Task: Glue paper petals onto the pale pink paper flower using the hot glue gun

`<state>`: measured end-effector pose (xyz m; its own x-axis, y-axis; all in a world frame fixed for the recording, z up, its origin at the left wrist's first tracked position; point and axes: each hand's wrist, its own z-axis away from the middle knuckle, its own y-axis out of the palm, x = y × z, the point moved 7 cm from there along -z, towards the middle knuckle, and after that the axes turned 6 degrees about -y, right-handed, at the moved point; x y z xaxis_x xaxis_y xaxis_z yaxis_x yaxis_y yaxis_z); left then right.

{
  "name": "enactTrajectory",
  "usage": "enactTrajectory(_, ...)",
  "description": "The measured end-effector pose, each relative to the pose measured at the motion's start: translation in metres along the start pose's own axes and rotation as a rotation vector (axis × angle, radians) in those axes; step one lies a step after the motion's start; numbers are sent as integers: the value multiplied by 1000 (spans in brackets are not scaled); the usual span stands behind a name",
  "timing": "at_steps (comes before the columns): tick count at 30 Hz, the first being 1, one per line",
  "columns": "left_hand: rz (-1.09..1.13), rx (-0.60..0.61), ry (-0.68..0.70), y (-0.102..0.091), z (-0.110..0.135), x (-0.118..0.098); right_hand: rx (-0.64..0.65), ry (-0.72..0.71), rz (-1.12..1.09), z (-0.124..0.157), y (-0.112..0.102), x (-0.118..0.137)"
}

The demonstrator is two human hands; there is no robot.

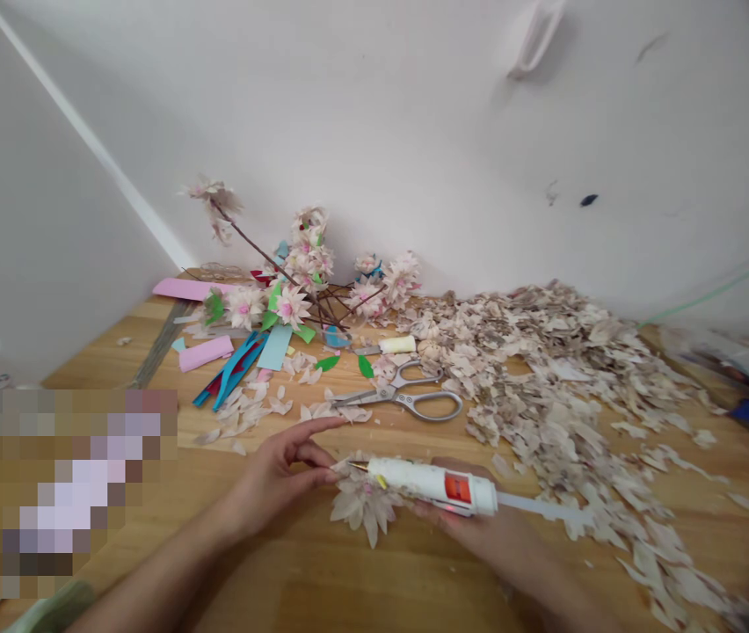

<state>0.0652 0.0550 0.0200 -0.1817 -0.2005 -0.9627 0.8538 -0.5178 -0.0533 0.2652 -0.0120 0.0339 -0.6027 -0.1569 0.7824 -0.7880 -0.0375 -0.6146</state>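
On the wooden table (322,571) by a white wall (348,114), my right hand (473,527) grips a white hot-glue gun (420,485), its red label (458,487) unreadable, above a paper flower (361,505) near me; my left hand (275,479), fingers parted, touches the flower.

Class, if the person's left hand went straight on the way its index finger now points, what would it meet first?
The left hand would probably reach the loose paper petals beside the scissors first, then their steel blades, though depth is hard to judge here.

Left hand (275,479) half open, reaching forward, right hand (473,536) curled palm-up, left forearm (156,571) angled in from lower left
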Motion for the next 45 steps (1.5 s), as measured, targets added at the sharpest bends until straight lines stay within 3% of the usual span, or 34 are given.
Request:
enactTrajectory(10, 8, -1, 18, -1, -2, 4, -39, 35, -15, 1, -3, -9)
enactTrajectory(17, 82, -35, 0, -5, -5, 9, -187, 266, -65, 6, -28, -51)
enactTrajectory(21, 125, -56, 11, -9, -8, 11, -202, 290, -101, 3, -45, -69)
enactTrajectory(30, 46, -130, 82, -17, -9, 4, -251, 303, 56, 11, -52, -98)
enactTrajectory(35, 75, -169, 86, -20, -7, 3, -147, 203, 329, 18, -63, -90)
enactTrajectory(39, 78, -212, 120, -23, -7, 4, -308, 204, 710, 53, -85, -70)
enactTrajectory(42, 71, -249, 148, -24, -7, 4, -215, 139, 640, 62, -63, -45)
enactTrajectory(45, 56, -267, 167, -23, -6, 4, -197, -26, 461, 44, -24, -4)
